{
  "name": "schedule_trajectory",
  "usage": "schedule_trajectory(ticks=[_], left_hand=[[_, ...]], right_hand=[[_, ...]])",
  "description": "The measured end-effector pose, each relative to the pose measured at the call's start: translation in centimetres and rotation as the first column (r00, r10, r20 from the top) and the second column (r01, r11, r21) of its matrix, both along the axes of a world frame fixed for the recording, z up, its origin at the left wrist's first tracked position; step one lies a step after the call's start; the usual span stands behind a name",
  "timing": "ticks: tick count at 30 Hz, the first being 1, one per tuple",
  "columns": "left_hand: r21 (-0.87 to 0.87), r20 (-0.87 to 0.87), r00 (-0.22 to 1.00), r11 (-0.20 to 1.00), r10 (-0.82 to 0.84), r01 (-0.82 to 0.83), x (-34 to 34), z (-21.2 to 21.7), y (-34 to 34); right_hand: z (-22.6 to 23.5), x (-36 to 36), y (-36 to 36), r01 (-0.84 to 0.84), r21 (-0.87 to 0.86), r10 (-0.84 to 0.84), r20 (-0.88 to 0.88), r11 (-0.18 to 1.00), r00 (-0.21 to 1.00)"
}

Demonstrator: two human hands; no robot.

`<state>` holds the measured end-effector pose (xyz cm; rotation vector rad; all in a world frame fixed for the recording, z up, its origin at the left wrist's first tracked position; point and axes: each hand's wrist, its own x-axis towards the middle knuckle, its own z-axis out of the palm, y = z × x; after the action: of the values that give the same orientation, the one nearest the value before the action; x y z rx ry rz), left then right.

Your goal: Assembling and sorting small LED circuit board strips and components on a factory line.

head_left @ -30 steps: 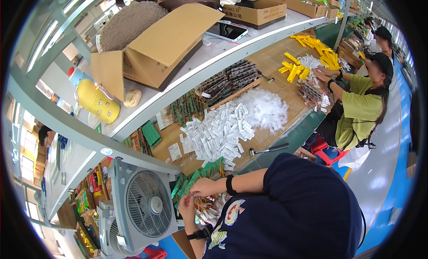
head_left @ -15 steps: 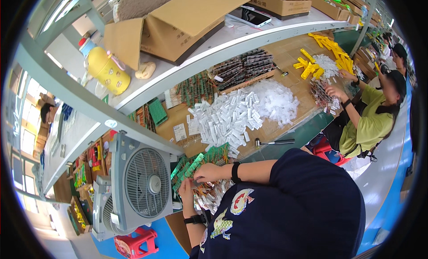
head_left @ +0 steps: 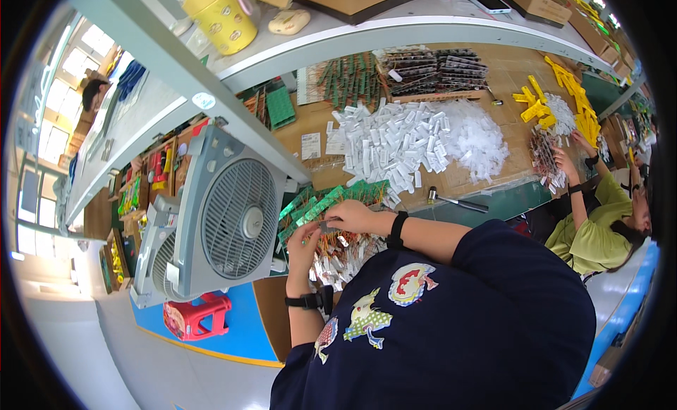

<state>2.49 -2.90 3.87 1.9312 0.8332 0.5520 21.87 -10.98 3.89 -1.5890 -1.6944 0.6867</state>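
My left hand (head_left: 302, 242) and my right hand (head_left: 352, 215) meet close together at the near left of the workbench, fingers bent inward. Both pinch a small dark grey piece (head_left: 325, 227) between them; its exact kind is too small to tell. Just beyond the fingers lie green circuit board strips (head_left: 326, 203) with thin orange wires. Under and beside the hands spreads a heap of wired parts with silvery-white pieces (head_left: 340, 263), partly hidden by my right forearm. A large pile of white plastic cases (head_left: 395, 145) lies farther off on the bench.
A grey box fan (head_left: 240, 216) stands left of my hands. A black-handled hammer (head_left: 457, 201) lies right. Translucent pieces (head_left: 479, 142), stacked dark strips (head_left: 441, 71) and yellow parts (head_left: 536, 103) lie beyond. A metal shelf (head_left: 395, 33) crosses above. A co-worker (head_left: 599, 230) works at right.
The view has shifted, so the bench sits higher and more to the right and more floor shows at lower left. My hands stay together at the green strips, still pinching the small piece.
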Motion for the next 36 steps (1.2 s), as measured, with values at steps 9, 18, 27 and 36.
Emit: schedule_trajectory(ticks=[9,18,27,36], left_hand=[[-0.293,0.093,0.982,0.947,0.163,-0.130,1.4,-0.5,-0.7],[0.396,-0.083,0.946,0.882,0.312,-0.256,3.8,1.0,-2.3],[-0.156,0.075,0.991,0.983,0.108,-0.095,1.2,-0.5,2.7],[0.612,-0.001,0.904,0.715,0.428,-0.337,5.3,-0.3,-4.1]], right_hand=[[0.6,-0.2,-0.5,0.057,-0.029,-0.055,0.085,0.998,0.995],[0.7,-2.4,0.7,0.292,-0.027,-0.286,0.126,0.956,0.950],[1.4,0.3,0.7,0.051,0.067,-0.050,-0.024,0.996,0.998],[-0.4,-1.7,0.6,0.306,-0.013,-0.304,0.060,0.952,0.951]])
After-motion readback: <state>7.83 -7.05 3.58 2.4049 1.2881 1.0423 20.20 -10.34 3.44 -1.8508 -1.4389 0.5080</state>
